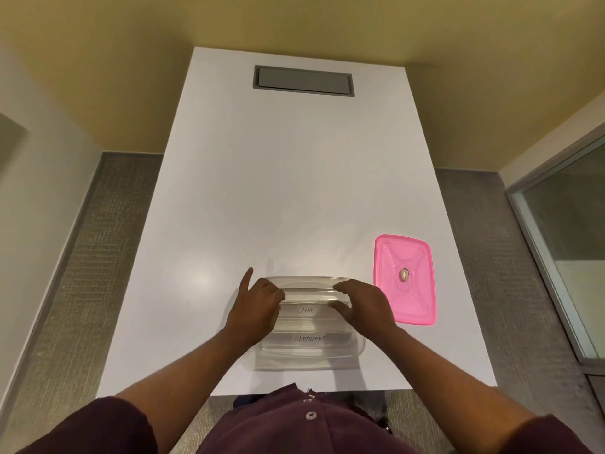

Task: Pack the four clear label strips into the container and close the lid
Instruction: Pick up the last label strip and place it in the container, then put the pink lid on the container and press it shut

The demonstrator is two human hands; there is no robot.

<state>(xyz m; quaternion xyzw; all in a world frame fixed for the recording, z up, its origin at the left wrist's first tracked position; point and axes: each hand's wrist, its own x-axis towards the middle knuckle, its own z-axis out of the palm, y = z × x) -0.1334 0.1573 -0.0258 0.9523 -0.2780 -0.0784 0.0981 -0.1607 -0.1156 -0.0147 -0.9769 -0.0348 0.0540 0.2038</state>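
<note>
While pinching the strip (309, 295) endwise in left hand (258, 303) and right hand (361, 304), lower it level into the container (311, 358) beyond the DOG strip (306, 310), then fetch the lid (405, 278).

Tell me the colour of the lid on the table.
Pink lid, seen in the head view.

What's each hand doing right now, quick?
Left hand: gripping the left end of a clear label strip over the container, index finger straight.
Right hand: pinching the same strip's right end.
</note>
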